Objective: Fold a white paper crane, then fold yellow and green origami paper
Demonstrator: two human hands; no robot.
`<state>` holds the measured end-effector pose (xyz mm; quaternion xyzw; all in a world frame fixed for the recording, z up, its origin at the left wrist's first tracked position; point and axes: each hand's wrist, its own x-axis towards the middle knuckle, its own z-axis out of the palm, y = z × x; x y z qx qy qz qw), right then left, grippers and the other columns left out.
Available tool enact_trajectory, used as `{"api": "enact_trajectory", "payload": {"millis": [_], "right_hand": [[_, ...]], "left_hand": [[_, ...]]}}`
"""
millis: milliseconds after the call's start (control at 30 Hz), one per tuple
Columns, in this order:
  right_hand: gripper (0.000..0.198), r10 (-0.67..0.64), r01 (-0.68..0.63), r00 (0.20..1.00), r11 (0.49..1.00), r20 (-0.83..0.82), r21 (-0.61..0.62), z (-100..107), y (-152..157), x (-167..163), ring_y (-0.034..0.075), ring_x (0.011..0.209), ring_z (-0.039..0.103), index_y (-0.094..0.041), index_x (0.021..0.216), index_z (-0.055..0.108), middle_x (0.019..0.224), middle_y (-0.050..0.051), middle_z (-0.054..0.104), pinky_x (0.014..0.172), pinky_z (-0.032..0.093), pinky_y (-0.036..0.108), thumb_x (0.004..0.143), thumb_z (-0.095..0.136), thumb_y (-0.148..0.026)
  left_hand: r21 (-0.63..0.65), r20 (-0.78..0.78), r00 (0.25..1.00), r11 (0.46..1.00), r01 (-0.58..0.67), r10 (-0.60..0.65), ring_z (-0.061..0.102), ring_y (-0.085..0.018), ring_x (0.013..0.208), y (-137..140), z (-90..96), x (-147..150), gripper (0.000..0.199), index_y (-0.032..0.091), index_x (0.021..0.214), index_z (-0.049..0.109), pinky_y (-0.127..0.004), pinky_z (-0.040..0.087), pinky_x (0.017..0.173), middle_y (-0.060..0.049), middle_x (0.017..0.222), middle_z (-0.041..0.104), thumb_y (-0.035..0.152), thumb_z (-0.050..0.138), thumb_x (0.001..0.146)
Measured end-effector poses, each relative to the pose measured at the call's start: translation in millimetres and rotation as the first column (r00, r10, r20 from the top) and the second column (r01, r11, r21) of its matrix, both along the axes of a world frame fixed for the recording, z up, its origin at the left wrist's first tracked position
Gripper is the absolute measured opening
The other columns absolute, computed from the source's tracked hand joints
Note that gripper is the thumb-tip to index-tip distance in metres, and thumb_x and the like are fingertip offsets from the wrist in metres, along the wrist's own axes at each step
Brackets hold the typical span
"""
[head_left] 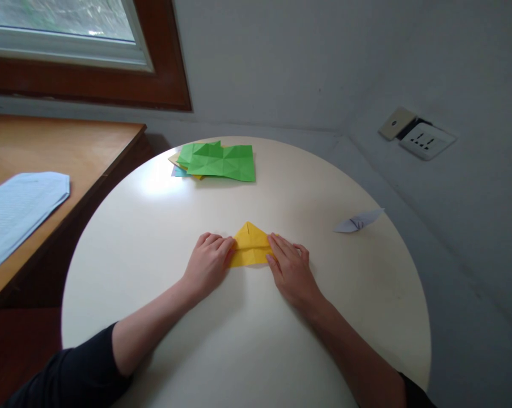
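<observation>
A yellow sheet of origami paper (pixel 250 245) lies folded in the middle of the round table, its pointed tip facing away from me and a crease running across it. My left hand (pixel 211 258) is closed on the paper's left end, with curled fingers and the thumb side against it. On the right end, the fingertips and thumb of my right hand (pixel 292 266) pinch and press the paper. Both hands cover the ends of the sheet, so its corners are hidden.
Creased green paper (pixel 225 161) tops a small pile at the round white table's (pixel 153 272) far edge. A folded white paper (pixel 358 221) lies to the right. On the wooden desk (pixel 106 139) at left are white sheets (pixel 21 207). Wall sockets (pixel 427 140) are at right.
</observation>
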<state>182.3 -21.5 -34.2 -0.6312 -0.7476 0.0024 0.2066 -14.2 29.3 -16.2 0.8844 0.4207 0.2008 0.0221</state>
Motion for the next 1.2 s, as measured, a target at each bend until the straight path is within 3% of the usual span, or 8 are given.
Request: {"api": "enact_trajectory", "payload": {"millis": [400, 733, 933, 1067, 1200], "right_hand": [[0.027, -0.021, 0.037, 0.990, 0.993, -0.140, 0.116, 3.4, 10.2, 3.1, 0.020, 0.093, 0.062, -0.017, 0.104, 0.062, 0.104, 0.008, 0.069, 0.082, 0.032, 0.037, 0.086, 0.043, -0.013], [0.030, 0.027, 0.045, 0.956, 0.970, -0.292, 0.238, 2.8, 13.2, 7.0, 0.020, 0.088, 0.065, -0.018, 0.105, 0.065, 0.099, 0.008, 0.070, 0.078, 0.049, 0.035, 0.085, 0.044, -0.013], [0.032, 0.054, 0.098, 0.909, 0.936, -0.412, 0.339, 9.3, 12.8, 5.8, 0.018, 0.089, 0.066, -0.020, 0.105, 0.065, 0.099, 0.007, 0.071, 0.080, 0.054, 0.033, 0.084, 0.043, -0.012], [0.031, 0.045, 0.158, 0.873, 0.916, -0.485, 0.369, 12.1, 12.0, 2.7, 0.018, 0.088, 0.067, -0.020, 0.104, 0.066, 0.097, 0.006, 0.071, 0.081, 0.055, 0.033, 0.083, 0.045, -0.014], [0.030, 0.030, 0.216, 0.745, 0.935, -0.667, 0.283, 9.5, 11.1, -1.9, 0.018, 0.093, 0.066, -0.020, 0.105, 0.066, 0.102, 0.005, 0.070, 0.087, 0.053, 0.035, 0.081, 0.048, -0.016]], "left_hand": [[0.065, 0.046, 0.999, 0.998, 0.015, -0.018, 0.061, -0.021, 0.073, 1.5, -1.9, 0.1, 0.021, 0.015, 0.096, 0.059, -0.033, 0.044, 0.070, -0.008, 0.082, 0.070, 0.015, 0.041, 0.086], [-0.040, 0.160, 0.985, 0.997, -0.060, 0.065, 0.062, -0.020, 0.083, -0.5, -1.8, 6.1, 0.028, 0.017, 0.114, 0.051, -0.034, 0.046, 0.077, -0.008, 0.098, 0.067, 0.022, 0.042, 0.088], [-0.122, 0.172, 0.982, 0.991, -0.059, 0.080, 0.062, -0.022, 0.087, -2.2, -3.2, 6.6, 0.034, 0.018, 0.114, 0.052, -0.035, 0.048, 0.079, -0.009, 0.101, 0.066, 0.016, 0.048, 0.080], [-0.151, 0.307, 0.950, 0.989, 0.001, 0.046, 0.063, -0.019, 0.084, -1.1, -4.1, 4.7, 0.032, 0.017, 0.108, 0.055, -0.030, 0.050, 0.074, -0.010, 0.100, 0.067, 0.012, 0.039, 0.081], [-0.204, 0.442, 0.893, 0.979, 0.014, 0.079, 0.064, -0.018, 0.081, -1.5, -1.1, 4.3, 0.028, 0.017, 0.103, 0.057, -0.028, 0.050, 0.072, -0.009, 0.096, 0.068, 0.015, 0.038, 0.083]]}}
